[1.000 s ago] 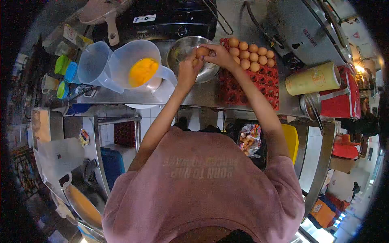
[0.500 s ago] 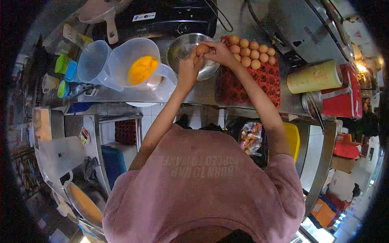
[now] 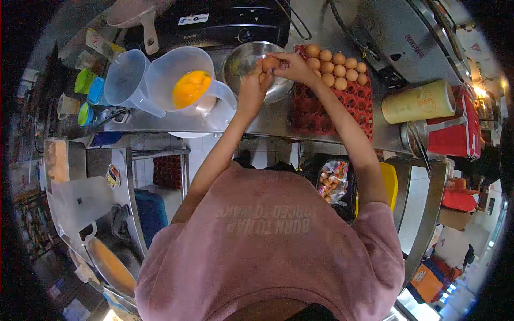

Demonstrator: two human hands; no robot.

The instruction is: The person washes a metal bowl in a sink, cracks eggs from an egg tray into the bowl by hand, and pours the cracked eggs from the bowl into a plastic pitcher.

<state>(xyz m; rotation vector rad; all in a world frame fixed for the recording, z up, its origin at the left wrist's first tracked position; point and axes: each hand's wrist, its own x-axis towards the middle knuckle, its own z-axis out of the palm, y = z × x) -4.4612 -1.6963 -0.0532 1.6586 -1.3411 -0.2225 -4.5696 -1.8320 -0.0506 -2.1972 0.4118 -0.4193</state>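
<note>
Both of my hands meet above a steel mixing bowl [image 3: 233,64], closed around one brown egg [image 3: 271,63]. The fingers of my left hand [image 3: 254,88] grip its lower left side. From the right, my right hand [image 3: 294,68] holds it with the fingers bent over the top. My fingers cover much of the shell. Beside my right forearm lies a red egg tray [image 3: 332,109], with rows of brown eggs [image 3: 339,70] at its far end and bare pockets nearer me. Left of the bowl, a translucent measuring jug [image 3: 160,69] contains egg yolks [image 3: 191,89].
Another translucent jug [image 3: 126,77] stands to the left. A black stove [image 3: 230,27] sits behind the bowl, and a pan [image 3: 150,36] is at the back left. At the right are a yellow cylindrical container [image 3: 418,101] and a red bag [image 3: 455,131]. The steel counter's front edge [image 3: 257,131] runs before me.
My hands have shifted slightly around the egg over the bowl, the left one a little lower. The whole view has moved slightly. The jugs and tray keep their places.
</note>
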